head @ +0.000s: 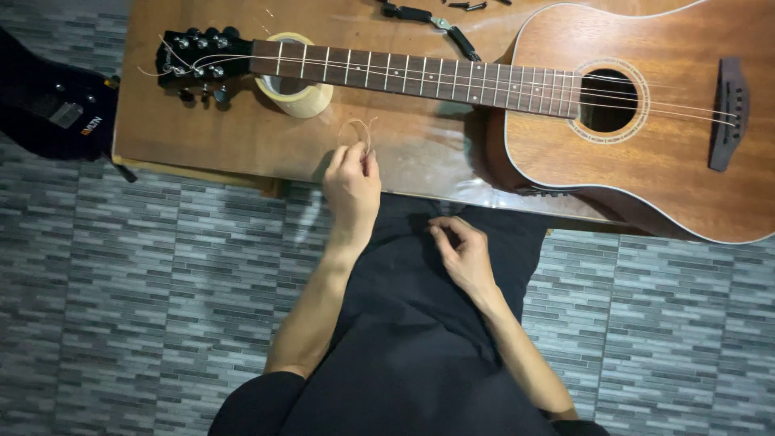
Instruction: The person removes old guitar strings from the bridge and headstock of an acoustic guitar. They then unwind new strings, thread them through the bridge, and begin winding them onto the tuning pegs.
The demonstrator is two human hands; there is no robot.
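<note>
left hand (352,184) pinching a coiled guitar string (358,134) at the near edge of the table (210,129).
fingers closed on the thin coil, just near of the guitar neck (412,77) and a tape roll (295,87); right hand (462,253) loosely curled, holding nothing, resting on the dark lap; acoustic guitar body (670,153) at right.

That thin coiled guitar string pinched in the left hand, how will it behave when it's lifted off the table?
The coiled string is hair-thin wire, so probably almost weightless in the left hand. It holds a loose loop, so it looks springy and may uncoil if let go. On the glossy table it would likely slide easily.
</note>
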